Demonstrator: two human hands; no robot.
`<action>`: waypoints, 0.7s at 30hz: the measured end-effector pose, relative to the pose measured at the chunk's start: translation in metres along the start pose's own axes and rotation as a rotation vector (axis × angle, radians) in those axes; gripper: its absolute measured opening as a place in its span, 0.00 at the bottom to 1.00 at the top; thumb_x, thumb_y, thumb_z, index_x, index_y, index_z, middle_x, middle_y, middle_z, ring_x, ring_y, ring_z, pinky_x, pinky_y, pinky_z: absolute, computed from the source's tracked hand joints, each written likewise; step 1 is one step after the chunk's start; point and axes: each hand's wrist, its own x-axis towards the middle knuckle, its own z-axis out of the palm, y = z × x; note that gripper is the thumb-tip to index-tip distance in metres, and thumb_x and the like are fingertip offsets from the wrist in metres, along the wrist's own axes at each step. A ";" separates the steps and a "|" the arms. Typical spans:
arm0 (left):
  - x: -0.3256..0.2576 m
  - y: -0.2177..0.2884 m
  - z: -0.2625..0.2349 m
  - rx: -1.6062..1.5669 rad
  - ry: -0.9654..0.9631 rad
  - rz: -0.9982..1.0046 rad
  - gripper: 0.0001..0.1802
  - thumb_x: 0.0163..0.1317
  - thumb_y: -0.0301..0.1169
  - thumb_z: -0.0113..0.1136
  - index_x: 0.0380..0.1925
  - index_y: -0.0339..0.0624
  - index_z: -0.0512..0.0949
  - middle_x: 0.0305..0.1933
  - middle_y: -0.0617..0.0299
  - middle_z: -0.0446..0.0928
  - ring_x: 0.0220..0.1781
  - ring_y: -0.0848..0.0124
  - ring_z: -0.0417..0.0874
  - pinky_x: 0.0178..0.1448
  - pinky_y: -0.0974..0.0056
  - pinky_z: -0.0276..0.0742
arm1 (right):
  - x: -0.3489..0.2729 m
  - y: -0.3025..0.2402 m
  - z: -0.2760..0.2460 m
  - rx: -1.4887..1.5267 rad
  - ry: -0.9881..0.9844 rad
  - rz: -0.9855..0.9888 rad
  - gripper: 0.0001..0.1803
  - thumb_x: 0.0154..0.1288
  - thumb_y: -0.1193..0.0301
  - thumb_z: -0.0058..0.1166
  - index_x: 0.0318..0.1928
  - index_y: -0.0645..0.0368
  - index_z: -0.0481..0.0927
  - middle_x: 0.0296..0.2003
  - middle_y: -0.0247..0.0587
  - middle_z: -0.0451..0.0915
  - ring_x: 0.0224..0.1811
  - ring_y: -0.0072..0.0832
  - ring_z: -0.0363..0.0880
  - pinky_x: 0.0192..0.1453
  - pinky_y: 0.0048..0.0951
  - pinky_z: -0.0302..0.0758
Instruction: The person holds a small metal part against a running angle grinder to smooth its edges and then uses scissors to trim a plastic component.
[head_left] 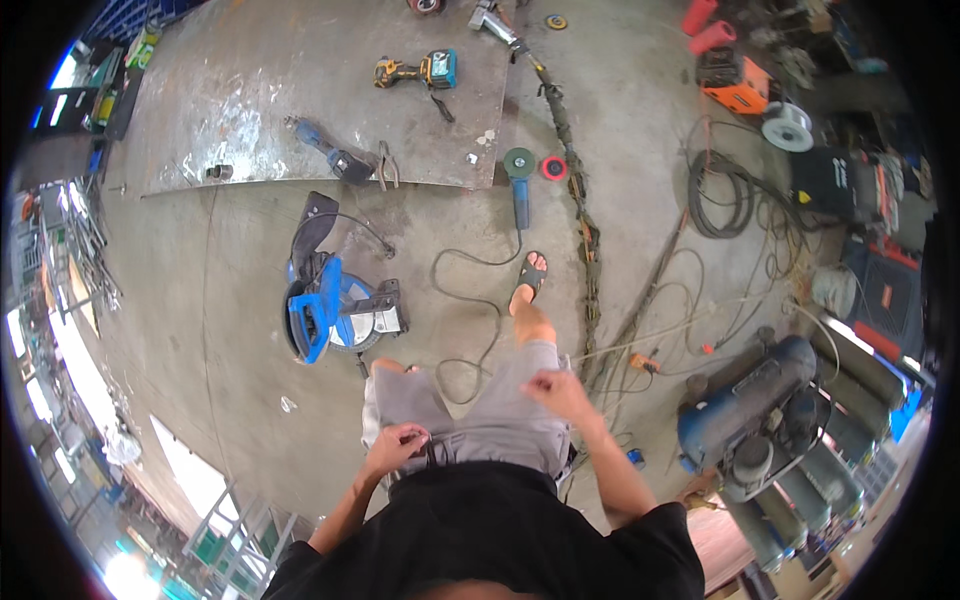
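My left hand (400, 446) is at my waist, in front of the grey shorts (500, 405). Its fingers are curled in beside a dark cord on the shorts, and whatever they might hold is hidden. Above my right thigh is my right hand (563, 394), loosely closed, with nothing visible in it. Ahead on the floor lies a blue angle grinder (520, 200) with a green disc, its cable looping back toward my legs. A red round disc (553, 168) rests beside it. To the left stands a blue miter saw (322, 308).
A metal sheet (300, 95) ahead carries a cordless power tool (415, 70), pliers (388, 166) and another blue tool (335, 153). At right are coiled cables (722, 195), an orange machine (735, 82), a wire spool (788, 127) and an air compressor (748, 390). Metal frames (240, 540) stand lower left.
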 end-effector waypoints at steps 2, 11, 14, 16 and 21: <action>0.047 0.055 -0.010 0.155 0.009 0.087 0.10 0.67 0.32 0.69 0.43 0.37 0.86 0.35 0.60 0.87 0.34 0.77 0.82 0.41 0.67 0.79 | 0.081 0.004 -0.050 -0.092 0.041 0.027 0.17 0.63 0.57 0.71 0.37 0.61 0.88 0.26 0.46 0.86 0.27 0.32 0.86 0.35 0.36 0.80; 0.453 0.114 -0.088 0.171 0.233 0.268 0.10 0.69 0.31 0.64 0.44 0.36 0.85 0.32 0.57 0.85 0.33 0.75 0.83 0.40 0.66 0.79 | 0.518 0.062 -0.056 -0.399 0.121 -0.391 0.13 0.62 0.65 0.67 0.43 0.58 0.83 0.35 0.47 0.86 0.38 0.48 0.86 0.43 0.46 0.81; 0.569 0.099 -0.096 0.044 0.412 0.527 0.09 0.68 0.28 0.66 0.45 0.36 0.85 0.32 0.60 0.86 0.34 0.77 0.84 0.41 0.68 0.80 | 0.606 0.058 -0.028 -0.366 0.218 -0.630 0.18 0.61 0.66 0.69 0.48 0.59 0.82 0.42 0.49 0.85 0.40 0.45 0.86 0.45 0.43 0.81; 0.625 0.091 -0.096 -0.160 0.431 0.628 0.09 0.68 0.27 0.67 0.45 0.35 0.84 0.33 0.62 0.86 0.35 0.78 0.85 0.41 0.69 0.80 | 0.634 0.050 -0.023 -0.364 0.227 -0.708 0.20 0.60 0.67 0.70 0.50 0.59 0.81 0.45 0.48 0.84 0.43 0.45 0.85 0.47 0.43 0.80; 0.693 0.075 -0.086 -0.351 0.463 0.690 0.08 0.67 0.25 0.68 0.43 0.35 0.85 0.35 0.63 0.86 0.36 0.78 0.85 0.41 0.69 0.80 | 0.666 0.067 -0.001 -0.484 0.272 -0.852 0.22 0.60 0.68 0.70 0.54 0.59 0.81 0.47 0.47 0.83 0.49 0.42 0.84 0.51 0.40 0.79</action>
